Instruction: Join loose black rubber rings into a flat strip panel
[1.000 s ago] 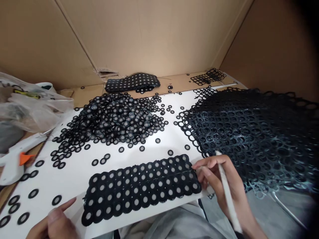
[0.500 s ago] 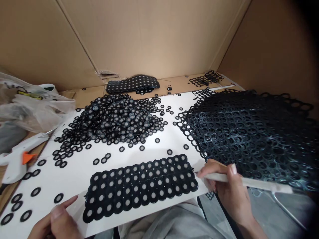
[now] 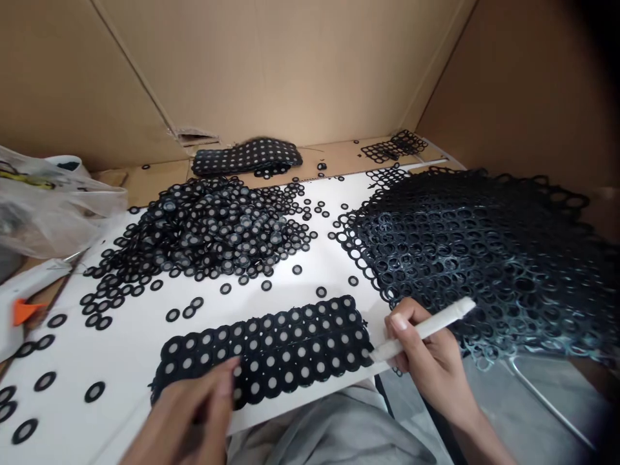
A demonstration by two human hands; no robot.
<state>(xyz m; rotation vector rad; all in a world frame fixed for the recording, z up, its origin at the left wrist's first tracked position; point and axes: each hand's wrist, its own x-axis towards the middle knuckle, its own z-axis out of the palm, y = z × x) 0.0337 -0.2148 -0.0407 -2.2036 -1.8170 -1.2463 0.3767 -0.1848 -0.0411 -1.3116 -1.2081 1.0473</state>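
We had our left hand over the left part of the black dotted sheet; its grip we cannot tell. Our right hand gripped a white stick by the sheet's right end. Beyond, small rings lay heaped on our worktop.

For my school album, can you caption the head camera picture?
Left hand over a dotted black sheet, right hand holding a white stick.

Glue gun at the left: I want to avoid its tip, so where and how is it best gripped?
I'd take the glue gun by its handle, from the near side: it extends toward you below the orange trigger, while the nozzle points away, back right.
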